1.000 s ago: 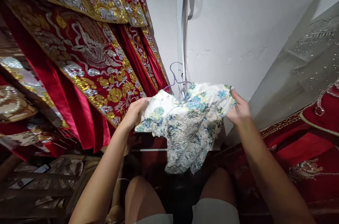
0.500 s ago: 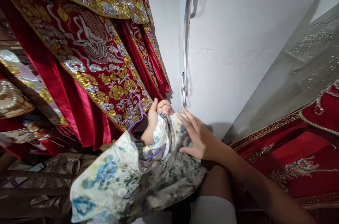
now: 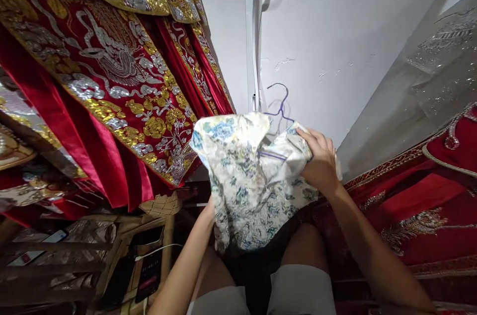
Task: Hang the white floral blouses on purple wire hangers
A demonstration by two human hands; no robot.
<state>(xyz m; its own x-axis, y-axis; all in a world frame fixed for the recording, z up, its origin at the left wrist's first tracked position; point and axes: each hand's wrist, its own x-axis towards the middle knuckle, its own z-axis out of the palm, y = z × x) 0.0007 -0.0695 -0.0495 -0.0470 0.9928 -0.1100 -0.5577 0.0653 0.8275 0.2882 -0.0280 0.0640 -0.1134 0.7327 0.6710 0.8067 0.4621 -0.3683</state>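
A white garment with blue and green flowers (image 3: 246, 171) hangs on a thin purple wire hanger (image 3: 278, 101) in front of me. My right hand (image 3: 318, 161) is closed on the garment's upper right shoulder, just below the hanger's hook. My left hand (image 3: 209, 209) reaches up under the garment's lower left edge; its fingers are hidden behind the cloth. The hanger's bar shows as a purple line inside the neck opening.
Red robes with gold and silver embroidery (image 3: 112, 71) hang at the left. More red embroidered cloth (image 3: 428, 205) lies at the right. A white wall corner (image 3: 257, 56) is ahead. A wooden rack with a phone on a cable (image 3: 149, 270) stands at lower left. My knees (image 3: 305, 250) are below.
The garment has come up from low at the left to the middle, hanger hook upward. My right hand went from flat on the cloth to gripping its shoulder. My left hand dropped beneath it.
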